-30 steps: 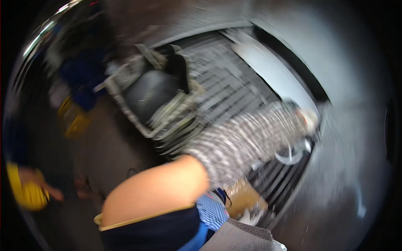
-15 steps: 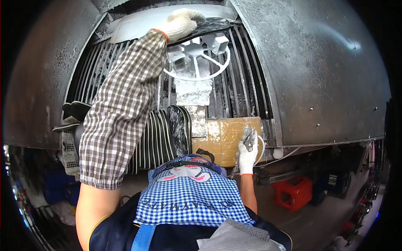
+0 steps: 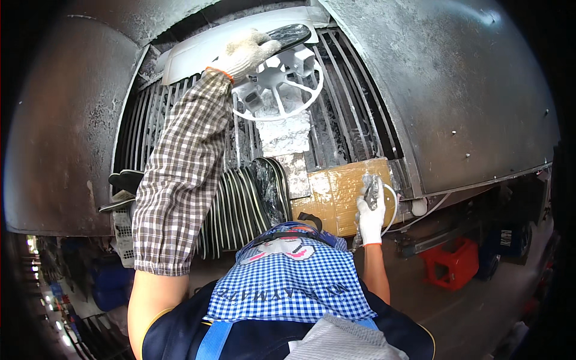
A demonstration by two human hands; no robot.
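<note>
My left hand [image 3: 247, 55], in a white knit glove, reaches far forward and grips a glossy black shoe sole [image 3: 291, 36] with a pale edge. The sole is above a white-coated spoked turntable [image 3: 278, 90]; whether it touches the wheel, I cannot tell. My right hand [image 3: 371, 217], also gloved, is closed round a paint-caked spray gun [image 3: 373, 192] with a pale hose [image 3: 393, 207] beside it. The gun is over a brown taped cardboard piece [image 3: 336, 195]. Left of the cardboard stands a row of several black soles [image 3: 231, 207] with light edges.
Metal slats [image 3: 345, 102] run beneath the turntable, between large grey metal side panels [image 3: 474, 102]. A white sheet [image 3: 198, 51] lies at the back. More black pieces [image 3: 125, 180] rest at the left above a white basket [image 3: 123, 231]. A red stool [image 3: 451, 263] stands lower right.
The whole view has shifted and turned slightly. My left hand has tilted the sole, which now shows a narrower face. My right hand still holds the spray gun over the cardboard.
</note>
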